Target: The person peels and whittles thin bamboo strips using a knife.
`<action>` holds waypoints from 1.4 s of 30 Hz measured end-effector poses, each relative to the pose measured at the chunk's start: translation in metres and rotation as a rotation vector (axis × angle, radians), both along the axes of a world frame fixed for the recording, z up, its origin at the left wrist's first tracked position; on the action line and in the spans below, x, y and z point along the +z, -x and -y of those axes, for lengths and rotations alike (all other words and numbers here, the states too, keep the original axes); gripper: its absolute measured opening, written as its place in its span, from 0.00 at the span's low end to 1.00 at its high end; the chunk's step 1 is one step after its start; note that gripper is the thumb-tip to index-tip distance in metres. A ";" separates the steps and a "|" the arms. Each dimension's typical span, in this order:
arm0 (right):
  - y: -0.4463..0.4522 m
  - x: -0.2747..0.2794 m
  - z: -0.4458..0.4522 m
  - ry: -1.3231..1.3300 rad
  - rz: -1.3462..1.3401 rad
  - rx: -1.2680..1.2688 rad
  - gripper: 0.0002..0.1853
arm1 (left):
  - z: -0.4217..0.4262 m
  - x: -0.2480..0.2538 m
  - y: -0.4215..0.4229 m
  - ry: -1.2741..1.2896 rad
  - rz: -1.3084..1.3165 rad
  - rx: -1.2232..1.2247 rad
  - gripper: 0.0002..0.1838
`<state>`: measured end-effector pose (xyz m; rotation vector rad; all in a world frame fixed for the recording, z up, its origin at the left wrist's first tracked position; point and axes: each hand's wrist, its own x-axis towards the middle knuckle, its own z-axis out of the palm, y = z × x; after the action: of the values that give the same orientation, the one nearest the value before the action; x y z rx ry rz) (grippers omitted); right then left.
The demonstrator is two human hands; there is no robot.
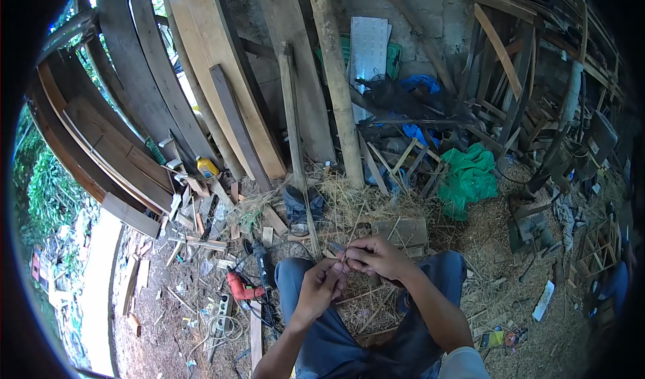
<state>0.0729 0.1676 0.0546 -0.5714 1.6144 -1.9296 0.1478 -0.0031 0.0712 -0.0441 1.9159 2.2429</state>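
Observation:
My left hand [324, 283] and my right hand [377, 258] meet in front of my knees, fingertips touching. Both are closed in a pinch around something small and thin, mostly hidden by the fingers. A short dark piece [338, 247] sticks out above the right fingertips; whether it is a blade cannot be made out. Just beyond the left hand, a bundle of thin pale strips [312, 224] slants down from an upright wooden post [289, 90].
A red power drill [243, 287], a dark angle grinder [264, 268] and a power strip [224, 306] lie left of my legs. Long planks [208, 56] lean on the wall. Green netting [469, 181] lies right, shavings cover the ground, and a yellow bottle [207, 167] stands left.

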 end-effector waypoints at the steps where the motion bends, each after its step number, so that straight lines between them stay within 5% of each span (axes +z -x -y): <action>1: 0.001 0.001 -0.001 -0.029 -0.035 -0.012 0.10 | 0.000 0.000 -0.001 0.064 -0.016 0.013 0.10; 10: 0.028 0.011 -0.046 0.150 0.212 -0.411 0.14 | 0.005 -0.007 -0.012 0.157 -0.098 0.017 0.11; 19: -0.003 0.004 0.002 0.020 0.102 0.022 0.12 | 0.000 -0.003 -0.004 0.197 -0.136 0.064 0.11; 23: 0.004 0.004 -0.001 0.014 0.085 -0.002 0.12 | 0.000 -0.001 -0.006 0.183 -0.128 0.063 0.11; 27: 0.026 0.017 -0.033 0.005 0.178 -0.482 0.13 | 0.001 -0.004 -0.018 0.127 -0.038 0.002 0.11; 30: 0.040 0.004 -0.062 0.203 0.232 -0.483 0.14 | 0.007 -0.011 -0.017 0.087 -0.023 0.006 0.11; 40: 0.001 -0.005 0.002 0.026 0.126 0.065 0.13 | -0.002 -0.002 -0.003 0.295 -0.157 0.113 0.09; 42: 0.008 0.000 -0.006 0.022 0.137 -0.053 0.13 | 0.003 -0.003 -0.006 0.313 -0.151 0.068 0.09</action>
<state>0.0645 0.1737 0.0542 -0.3992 1.5386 -1.9817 0.1537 -0.0058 0.0679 0.0178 2.3638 2.0151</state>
